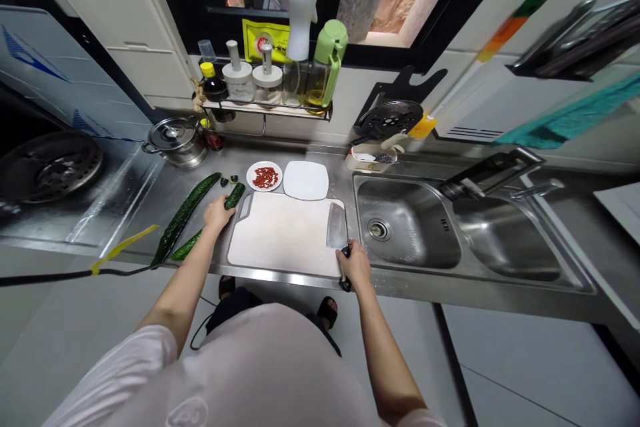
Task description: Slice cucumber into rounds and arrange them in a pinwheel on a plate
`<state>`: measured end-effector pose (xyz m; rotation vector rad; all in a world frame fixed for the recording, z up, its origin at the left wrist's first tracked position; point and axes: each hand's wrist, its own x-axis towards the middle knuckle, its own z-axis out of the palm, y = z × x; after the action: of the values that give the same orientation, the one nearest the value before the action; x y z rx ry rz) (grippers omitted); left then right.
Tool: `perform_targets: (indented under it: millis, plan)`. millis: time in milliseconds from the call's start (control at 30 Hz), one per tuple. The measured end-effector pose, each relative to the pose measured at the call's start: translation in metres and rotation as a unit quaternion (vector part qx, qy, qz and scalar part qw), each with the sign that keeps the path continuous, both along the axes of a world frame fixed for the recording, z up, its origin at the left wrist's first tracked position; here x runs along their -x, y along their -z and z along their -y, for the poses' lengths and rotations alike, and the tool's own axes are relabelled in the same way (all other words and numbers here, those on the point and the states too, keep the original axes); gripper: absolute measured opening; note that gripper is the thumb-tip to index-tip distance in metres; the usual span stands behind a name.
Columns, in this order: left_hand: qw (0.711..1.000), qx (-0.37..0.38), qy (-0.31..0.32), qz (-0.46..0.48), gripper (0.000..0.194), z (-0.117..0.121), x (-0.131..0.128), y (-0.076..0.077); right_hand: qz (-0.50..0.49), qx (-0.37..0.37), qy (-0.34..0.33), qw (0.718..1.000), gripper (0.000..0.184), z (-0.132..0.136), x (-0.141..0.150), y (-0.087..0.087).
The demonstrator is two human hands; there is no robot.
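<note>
My left hand (217, 215) is closed around a dark green cucumber (235, 195) just left of the white cutting board (280, 230). The hand and forearm cover its middle; a green length shows on either side of them. A longer, bumpy cucumber (186, 217) lies further left on the steel counter. Beyond the held one sit small cut-off cucumber ends (224, 181). My right hand (357, 263) grips the black handle of a cleaver (337, 227), whose wide blade rests flat on the board's right side. Part of the handle is hidden by the fingers.
Behind the board stand a plate of chopped red pieces (265, 177) and a white square plate (306, 180). A double sink (407, 223) is to the right. A lidded pot (177, 141) and a wok (47, 167) are left. Above hangs a condiment rack (265, 107).
</note>
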<state>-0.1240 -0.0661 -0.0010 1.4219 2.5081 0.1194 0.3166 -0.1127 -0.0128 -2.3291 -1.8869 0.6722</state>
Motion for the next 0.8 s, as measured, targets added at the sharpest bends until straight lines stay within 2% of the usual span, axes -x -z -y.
perform_targets:
  millis: [267, 433, 567, 800]
  plan:
    - [0.999, -0.023, 0.035, 0.028, 0.053, 0.018, -0.013, -0.017, -0.005, -0.008, 0.003, 1.000, 0.048, 0.001, 0.001, 0.002]
    - [0.989, -0.057, 0.115, 0.073, 0.053, 0.038, -0.023, -0.027, -0.007, -0.016, 0.000, 1.000, 0.048, 0.001, 0.002, 0.002]
    - [0.976, -0.056, 0.173, 0.120, 0.053, 0.048, -0.036, -0.032, -0.007, -0.016, 0.002, 1.000, 0.048, 0.002, 0.003, 0.002]
    - [0.963, -0.038, 0.226, 0.141, 0.050, 0.056, -0.063, -0.033, -0.016, -0.020, 0.007, 1.000, 0.049, 0.003, 0.003, 0.001]
